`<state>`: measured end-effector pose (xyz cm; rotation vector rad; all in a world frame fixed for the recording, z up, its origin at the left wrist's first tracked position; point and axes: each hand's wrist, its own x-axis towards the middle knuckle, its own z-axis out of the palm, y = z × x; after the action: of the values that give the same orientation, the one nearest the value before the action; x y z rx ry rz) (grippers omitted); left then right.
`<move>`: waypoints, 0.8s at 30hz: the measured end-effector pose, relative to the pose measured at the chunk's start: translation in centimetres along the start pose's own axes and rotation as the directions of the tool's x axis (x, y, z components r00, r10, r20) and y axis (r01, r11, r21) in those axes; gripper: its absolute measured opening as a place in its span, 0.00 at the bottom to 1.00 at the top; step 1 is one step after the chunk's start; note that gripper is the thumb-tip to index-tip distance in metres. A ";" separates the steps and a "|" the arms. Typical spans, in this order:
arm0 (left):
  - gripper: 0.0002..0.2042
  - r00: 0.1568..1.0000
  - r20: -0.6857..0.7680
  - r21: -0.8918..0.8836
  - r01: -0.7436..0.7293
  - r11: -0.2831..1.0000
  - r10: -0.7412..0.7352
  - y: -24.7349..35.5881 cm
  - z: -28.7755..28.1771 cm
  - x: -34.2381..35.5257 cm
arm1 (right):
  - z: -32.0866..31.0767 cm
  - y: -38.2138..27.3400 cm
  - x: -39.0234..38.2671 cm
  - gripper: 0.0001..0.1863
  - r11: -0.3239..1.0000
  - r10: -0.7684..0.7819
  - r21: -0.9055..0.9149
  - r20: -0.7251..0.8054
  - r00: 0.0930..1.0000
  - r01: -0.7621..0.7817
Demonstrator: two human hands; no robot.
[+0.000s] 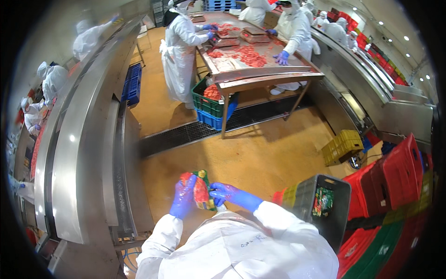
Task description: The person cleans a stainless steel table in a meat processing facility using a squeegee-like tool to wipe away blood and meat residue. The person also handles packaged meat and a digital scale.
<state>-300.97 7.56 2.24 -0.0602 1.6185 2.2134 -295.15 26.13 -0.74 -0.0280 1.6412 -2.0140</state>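
Note:
In front of my body, I hold a small green, red and yellow printed plastic bag [203, 175] between both hands. A pinkish-red patch that looks like raw meat [200, 191] shows at its middle; I cannot tell whether it lies inside or against the bag. My left hand [184, 194], in a blue glove, is closed on the bag's left side. From the right, my blue-gloved right hand [228, 193] has its fingers closed at the bag's right edge. To the right, a grey crate [341, 204] holds several similar printed packs [323, 201].
A steel table [265, 76] with meat and people around it stands ahead. Green [204, 103] and blue crates [209, 120] are stacked at its left leg. A steel conveyor [83, 139] runs along my left. Yellow [343, 146] and red crates [385, 179] stand right.

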 end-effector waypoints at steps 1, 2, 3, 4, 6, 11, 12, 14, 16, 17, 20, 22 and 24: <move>0.07 0.996 -0.082 -0.009 -0.022 1.000 0.021 0.8 -1.6 1.9 | -0.1 -2.1 2.5 0.29 1.000 -0.001 -0.025 0.054 0.999 0.003; 0.07 0.986 -0.163 -0.015 -0.045 0.999 0.042 1.5 -3.9 3.9 | -0.3 -4.4 5.0 0.28 0.999 -0.003 -0.050 0.106 0.994 0.008; 0.07 0.971 -0.232 -0.024 -0.073 0.997 0.066 2.2 -5.9 5.8 | -0.6 -6.3 7.5 0.28 0.997 -0.006 -0.081 0.149 0.989 0.018; 0.07 0.947 -0.312 -0.019 -0.090 0.996 0.080 2.9 -7.4 7.7 | -1.3 -6.9 10.5 0.27 0.998 0.012 -0.055 0.204 0.979 -0.001; 0.07 0.876 -0.470 -0.003 -0.121 0.993 0.105 3.8 -10.7 11.0 | -2.5 -9.3 14.8 0.26 0.997 0.001 -0.073 0.271 0.963 0.019; 0.08 0.812 -0.566 -0.040 -0.195 0.980 0.138 5.1 -19.2 20.5 | -6.5 -12.7 26.0 0.25 0.995 0.024 -0.097 0.298 0.954 0.005; 0.08 0.816 -0.565 -0.057 -0.189 0.980 0.125 5.8 -20.0 22.4 | -7.6 -12.9 28.2 0.25 0.996 0.035 -0.090 0.259 0.965 -0.012; 0.08 0.788 -0.609 -0.085 -0.184 0.979 0.095 7.1 -21.5 27.3 | -10.2 -13.2 32.8 0.25 0.997 0.055 -0.069 0.169 0.984 -0.044; 0.09 0.792 -0.598 -0.066 -0.205 0.976 0.126 8.7 -23.1 32.4 | -12.1 -15.8 36.0 0.24 0.999 0.030 -0.019 0.134 0.991 -0.028; 0.09 0.795 -0.590 -0.055 -0.214 0.975 0.141 9.5 -23.9 34.9 | -12.9 -17.1 37.6 0.24 1.000 0.017 0.008 0.114 0.993 -0.018; 0.09 0.876 -0.468 -0.096 -0.180 0.979 0.115 14.0 -23.4 43.6 | -15.6 -20.7 42.5 0.25 0.999 0.020 0.030 0.015 1.000 -0.021; 0.08 0.889 -0.448 -0.058 -0.131 0.990 0.091 15.9 -23.6 50.0 | -17.4 -22.9 45.7 0.24 0.998 0.040 0.058 -0.003 0.999 -0.040; 0.08 0.895 -0.434 -0.017 -0.123 0.992 0.104 16.7 -24.3 56.1 | -19.2 -24.2 48.9 0.27 0.993 0.010 0.117 -0.035 0.999 -0.006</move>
<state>-362.98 -2.89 -5.41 -0.5192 1.8352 2.4512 -353.00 26.06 1.20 0.0565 1.5394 -2.1119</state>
